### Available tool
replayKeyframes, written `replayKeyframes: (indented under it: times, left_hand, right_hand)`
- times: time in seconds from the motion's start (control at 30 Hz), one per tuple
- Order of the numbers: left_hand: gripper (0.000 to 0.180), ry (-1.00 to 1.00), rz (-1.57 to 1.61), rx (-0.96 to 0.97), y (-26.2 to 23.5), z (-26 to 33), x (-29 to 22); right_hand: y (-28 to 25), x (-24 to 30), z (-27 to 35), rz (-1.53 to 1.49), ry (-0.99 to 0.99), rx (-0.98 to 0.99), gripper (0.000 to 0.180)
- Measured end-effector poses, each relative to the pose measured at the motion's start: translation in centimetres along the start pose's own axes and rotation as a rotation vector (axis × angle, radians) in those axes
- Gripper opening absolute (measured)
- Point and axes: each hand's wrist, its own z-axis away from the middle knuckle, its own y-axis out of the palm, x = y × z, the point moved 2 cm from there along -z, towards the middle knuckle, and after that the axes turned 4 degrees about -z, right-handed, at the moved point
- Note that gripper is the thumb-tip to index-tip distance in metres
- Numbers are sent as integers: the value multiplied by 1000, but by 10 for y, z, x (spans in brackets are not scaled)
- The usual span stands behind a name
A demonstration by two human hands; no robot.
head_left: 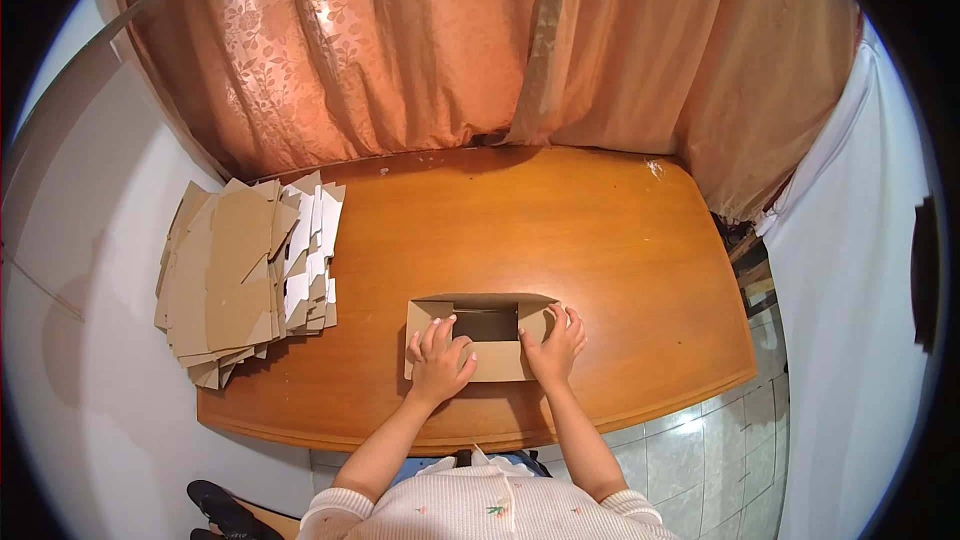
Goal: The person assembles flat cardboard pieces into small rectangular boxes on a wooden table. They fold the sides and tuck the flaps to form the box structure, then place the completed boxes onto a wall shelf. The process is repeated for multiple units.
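Observation:
A brown cardboard box (490, 368) stands on the wooden table in front of me, its top open and its flaps folded outward. Through the opening its dark inside shows. My left hand (437, 360) grips the left side, fingers bent over the left flap and the thumb by the front flap. On the other side my right hand (553, 348) holds the right flap, with its thumb near the opening and its fingers toward the outer edge. The undersides of both hands are hidden.
To the left lies an uneven stack of flattened cardboard (240, 265), some pieces showing white faces. The wooden table (560, 230) has a curved front edge. Orange curtains (420, 50) hang behind it; a white cloth (850, 240) hangs at the right. Dark shoes (228, 510) are at the lower left.

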Motion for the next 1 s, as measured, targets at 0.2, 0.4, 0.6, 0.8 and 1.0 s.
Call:
replayKeyframes:
  times: [0.2,0.4,0.6,0.8,1.0]
  left_hand:
    - [22,21,17,-9,-3,0,1]
    - [22,26,27,-12,-2,0,1]
    - [21,42,27,-24,-2,1,2]
    - [22,30,28,23,0,1,1]
    - [23,14,54,64,-1,1,1]
  right_hand:
    - [0,2,2,-32,-10,-51,63]
    - [1,-12,4,-140,-69,-92,64]
    - [-5,-4,5,-49,-89,-70,66]
    - [1,-2,5,67,64,26,71]
    - [-4,4,4,56,123,39,72]
